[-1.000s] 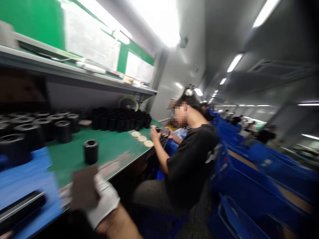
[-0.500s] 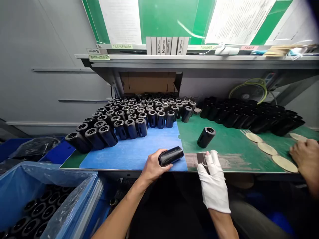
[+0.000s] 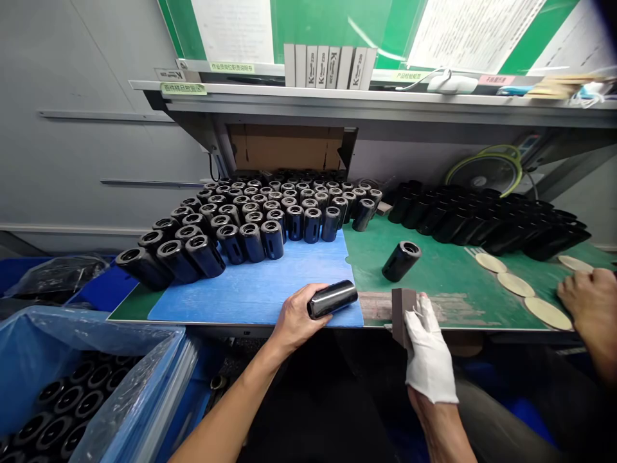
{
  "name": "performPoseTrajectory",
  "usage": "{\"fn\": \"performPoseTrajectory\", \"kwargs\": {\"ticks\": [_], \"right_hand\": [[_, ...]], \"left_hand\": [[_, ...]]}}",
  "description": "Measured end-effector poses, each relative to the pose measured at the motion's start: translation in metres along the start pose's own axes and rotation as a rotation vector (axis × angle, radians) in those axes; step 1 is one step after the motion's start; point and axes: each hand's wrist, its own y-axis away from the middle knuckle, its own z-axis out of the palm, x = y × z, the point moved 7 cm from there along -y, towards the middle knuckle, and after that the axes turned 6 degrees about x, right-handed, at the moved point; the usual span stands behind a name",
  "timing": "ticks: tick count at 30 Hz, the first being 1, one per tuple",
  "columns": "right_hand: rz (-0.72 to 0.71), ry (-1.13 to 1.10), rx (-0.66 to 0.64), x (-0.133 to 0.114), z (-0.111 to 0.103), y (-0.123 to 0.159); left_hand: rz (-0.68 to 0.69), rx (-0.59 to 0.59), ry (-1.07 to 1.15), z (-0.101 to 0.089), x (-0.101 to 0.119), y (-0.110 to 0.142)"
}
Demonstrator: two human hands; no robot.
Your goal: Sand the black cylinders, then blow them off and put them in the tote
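The bare left hand (image 3: 299,315) closes its grip on a glossy black hollow cylinder (image 3: 332,299), held above the front edge of a smooth blue mat (image 3: 231,299) on the green counter (image 3: 463,257). The white-gloved right hand (image 3: 429,350) grips a flat dark brown rectangular pad (image 3: 403,315). At 12 o'clock, dense ranks of black cylinders (image 3: 250,225) stand on the mat. At 1 o'clock, a lone black cylinder (image 3: 401,260) rests tilted. At 3 o'clock, a co-worker's hand (image 3: 590,296) lies beside tan oval discs (image 3: 515,284). At 8 o'clock, a blue plastic-lined bin (image 3: 91,321) holds more cylinders.

The shelf above me (image 3: 385,96): one row of upright boxes (image 3: 328,66). Under it: one round fan (image 3: 484,172). At my left: one plastic-lined blue crate (image 3: 180,386). At my right: three tan discs (image 3: 515,284).
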Motion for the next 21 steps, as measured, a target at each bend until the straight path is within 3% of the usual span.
{"fn": "performPoseTrajectory", "kwargs": {"ticks": [2, 5, 7, 11, 18, 21], "right_hand": [[-0.076, 0.063, 0.0, -0.006, 0.008, 0.005], [-0.513, 0.236, -0.057, -0.042, 0.039, 0.025], [-0.724, 0.337, -0.128, -0.059, 0.067, 0.04], [-0.758, 0.455, -0.181, -0.069, 0.097, 0.046], [-0.756, 0.611, -0.223, -0.083, 0.106, 0.042], [-0.757, 0.554, -0.228, -0.081, 0.099, 0.052]], "left_hand": [[-0.006, 0.01, 0.003, 0.0, 0.0, 0.0], [0.005, 0.015, 0.016, 0.001, 0.0, 0.0], [0.022, 0.025, 0.021, 0.003, 0.0, 0.0], [0.035, 0.093, 0.003, 0.002, -0.003, -0.002], [0.058, 0.1, 0.003, 0.002, -0.001, -0.002], [0.036, 0.103, 0.008, 0.002, -0.002, -0.002]]}}
